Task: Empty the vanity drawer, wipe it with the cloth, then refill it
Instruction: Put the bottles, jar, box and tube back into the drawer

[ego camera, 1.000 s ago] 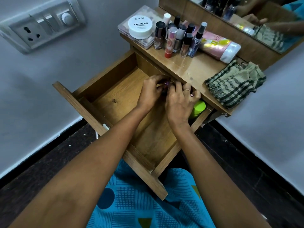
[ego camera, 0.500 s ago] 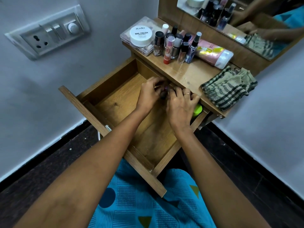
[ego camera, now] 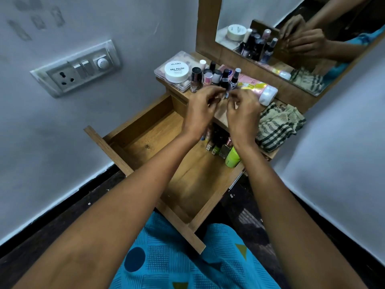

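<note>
The wooden vanity drawer (ego camera: 145,142) stands pulled open, its left half bare. Several small bottles and a green container (ego camera: 232,157) lie in its far right corner. My left hand (ego camera: 200,113) and my right hand (ego camera: 242,113) are raised over the vanity top, fingers curled, each pinching small nail polish bottles (ego camera: 226,94) that are blurred between them. A cluster of nail polish bottles (ego camera: 214,77) stands on the top just beyond my hands. The green striped cloth (ego camera: 279,126) lies folded on the right of the top.
A white nail polish remover jar (ego camera: 176,71) sits on a clear box at the back left of the vanity top. A pink tube (ego camera: 258,88) lies by the mirror (ego camera: 291,38). A wall socket panel (ego camera: 77,69) is on the left. The walls stand close on both sides.
Both hands rose out of the drawer's far right corner and moved up to the vanity top, carrying small bottles. The camera tilted up, showing more of the mirror.
</note>
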`<state>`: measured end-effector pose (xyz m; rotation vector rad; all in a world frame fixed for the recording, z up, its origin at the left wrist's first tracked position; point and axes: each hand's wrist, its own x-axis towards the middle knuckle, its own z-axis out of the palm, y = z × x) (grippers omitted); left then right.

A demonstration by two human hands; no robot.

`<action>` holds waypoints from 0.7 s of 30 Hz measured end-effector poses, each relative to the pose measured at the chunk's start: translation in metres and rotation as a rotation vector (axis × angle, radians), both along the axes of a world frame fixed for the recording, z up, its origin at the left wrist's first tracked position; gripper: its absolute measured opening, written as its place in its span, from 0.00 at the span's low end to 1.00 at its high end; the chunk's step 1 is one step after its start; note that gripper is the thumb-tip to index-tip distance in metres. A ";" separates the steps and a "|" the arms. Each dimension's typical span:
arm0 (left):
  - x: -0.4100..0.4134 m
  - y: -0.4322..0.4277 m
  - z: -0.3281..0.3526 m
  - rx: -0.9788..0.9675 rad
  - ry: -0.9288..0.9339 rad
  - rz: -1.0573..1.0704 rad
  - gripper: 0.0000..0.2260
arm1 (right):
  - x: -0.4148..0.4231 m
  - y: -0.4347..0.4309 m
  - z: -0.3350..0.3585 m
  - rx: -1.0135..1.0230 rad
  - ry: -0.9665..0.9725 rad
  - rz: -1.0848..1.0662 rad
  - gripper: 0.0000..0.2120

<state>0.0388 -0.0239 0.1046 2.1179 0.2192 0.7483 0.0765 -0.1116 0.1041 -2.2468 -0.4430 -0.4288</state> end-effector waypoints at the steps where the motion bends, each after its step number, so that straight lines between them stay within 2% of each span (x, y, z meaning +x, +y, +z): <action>1: 0.005 -0.004 0.005 0.028 -0.011 -0.002 0.13 | 0.009 -0.001 0.005 0.036 0.011 -0.001 0.09; 7: 0.035 -0.017 0.011 0.139 0.078 0.073 0.19 | 0.046 0.000 0.016 0.061 0.042 0.029 0.14; 11: 0.045 -0.015 0.003 0.194 0.105 0.085 0.19 | 0.053 0.001 0.016 0.064 0.047 0.094 0.17; 21: 0.043 -0.018 0.004 0.098 0.086 0.121 0.12 | 0.057 0.001 0.014 0.149 0.032 0.079 0.07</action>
